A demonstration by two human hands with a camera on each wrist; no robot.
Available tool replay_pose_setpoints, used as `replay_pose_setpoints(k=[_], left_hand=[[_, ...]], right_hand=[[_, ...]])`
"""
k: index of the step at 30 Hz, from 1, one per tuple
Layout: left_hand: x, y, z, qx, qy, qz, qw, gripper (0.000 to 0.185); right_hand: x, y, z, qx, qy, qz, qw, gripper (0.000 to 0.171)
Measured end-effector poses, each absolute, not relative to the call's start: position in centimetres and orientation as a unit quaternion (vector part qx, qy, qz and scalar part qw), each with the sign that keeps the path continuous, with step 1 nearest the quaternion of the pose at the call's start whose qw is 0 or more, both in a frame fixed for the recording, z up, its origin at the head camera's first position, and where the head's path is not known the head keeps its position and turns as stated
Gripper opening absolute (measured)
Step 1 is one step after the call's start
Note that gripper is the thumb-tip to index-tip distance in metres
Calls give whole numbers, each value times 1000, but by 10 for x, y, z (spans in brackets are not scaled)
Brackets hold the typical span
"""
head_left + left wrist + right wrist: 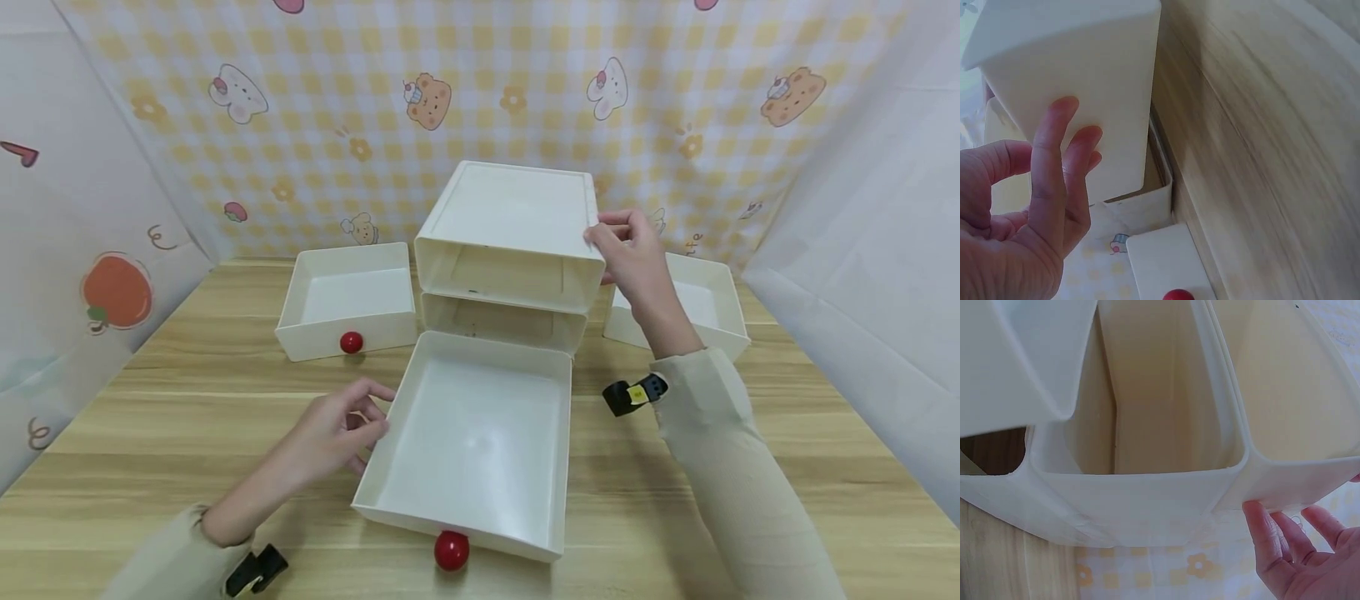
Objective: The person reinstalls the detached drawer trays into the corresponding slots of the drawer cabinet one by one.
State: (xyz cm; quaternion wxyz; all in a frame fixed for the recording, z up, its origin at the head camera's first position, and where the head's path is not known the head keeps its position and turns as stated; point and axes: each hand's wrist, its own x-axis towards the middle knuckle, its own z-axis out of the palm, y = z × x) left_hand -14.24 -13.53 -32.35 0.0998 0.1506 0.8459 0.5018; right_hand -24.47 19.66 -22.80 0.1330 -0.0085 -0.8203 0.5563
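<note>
A cream drawer cabinet (517, 200) with stacked slots stands at the centre, its two upper slots holding no drawers. From its lowest slot a cream drawer (480, 442) sticks far out towards me, with a round red knob (452, 551) on its front. My left hand (337, 429) is at this drawer's left side, fingers slightly bent; in the left wrist view the fingertips (1063, 106) reach its outer wall. High on the cabinet's right side, my right hand (630, 254) rests its fingertips (1254, 509) against the wall of the top tier.
Another drawer (341, 329) with a red knob (351, 342) lies to the cabinet's left. A third drawer (731, 312) stands at the right, partly hidden behind my right arm. A checked yellow cloth (510, 100) hangs behind the wooden table (187, 425).
</note>
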Motion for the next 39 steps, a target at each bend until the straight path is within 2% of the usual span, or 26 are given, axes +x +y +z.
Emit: replay_pose_setpoints(k=[39], left_hand=[[-158, -125, -335, 157, 824, 527, 133, 34]], right_hand=[[-245, 197, -228, -6, -816, 562, 131, 41]])
